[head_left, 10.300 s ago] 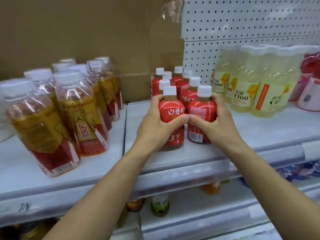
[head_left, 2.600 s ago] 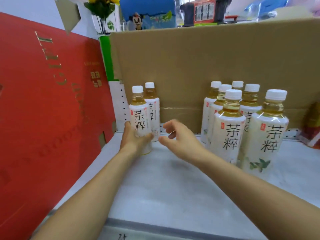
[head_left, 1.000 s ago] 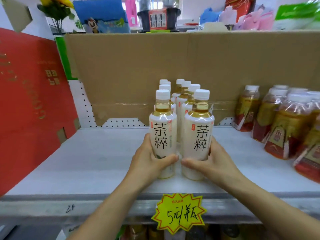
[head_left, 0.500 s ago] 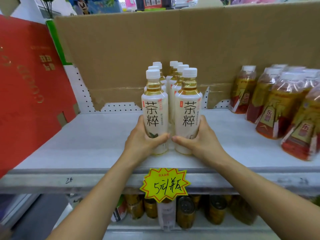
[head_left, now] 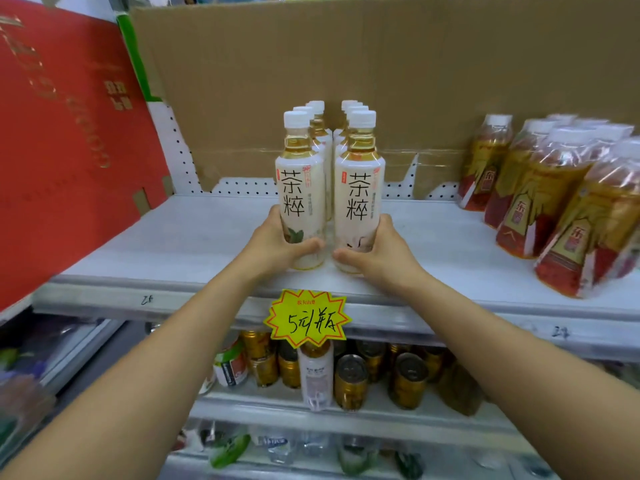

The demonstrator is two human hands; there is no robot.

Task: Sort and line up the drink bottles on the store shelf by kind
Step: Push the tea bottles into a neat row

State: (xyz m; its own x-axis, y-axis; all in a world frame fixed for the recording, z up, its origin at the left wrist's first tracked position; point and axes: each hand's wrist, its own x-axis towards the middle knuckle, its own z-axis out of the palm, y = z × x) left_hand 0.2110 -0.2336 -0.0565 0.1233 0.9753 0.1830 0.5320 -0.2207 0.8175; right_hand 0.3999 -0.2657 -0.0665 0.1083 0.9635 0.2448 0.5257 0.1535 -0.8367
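Cardboard sheet backs the whole bay, with white pegboard showing along its lower edge. Big red carton panel with gold lettering leans in on the left. White shelf carries everything; handwritten marks on its front rail.

Right side of the shelf: cluster of gold-and-red labelled bottles with white caps, well apart from the centre group, blurred toward the frame edge.

Centre: white-labelled tea bottles in two parallel rows running front to back, all upright, white caps, amber liquid at the necks. Narrow gap between the rows. Exact count per row can't be read, the rear ones are hidden behind the front pair.

Front left tea bottle: left hand wrapped round its lower part, thumb across the front. Front right tea bottle: right hand gripping it the same way, mirrored. Thumb tips nearly meet between the two bottles. Both bottles stand on the shelf near its front edge.

Yellow starburst price tag hangs on the rail just below the pair. Lower shelf: gold cans and one small white bottle directly under the tag.
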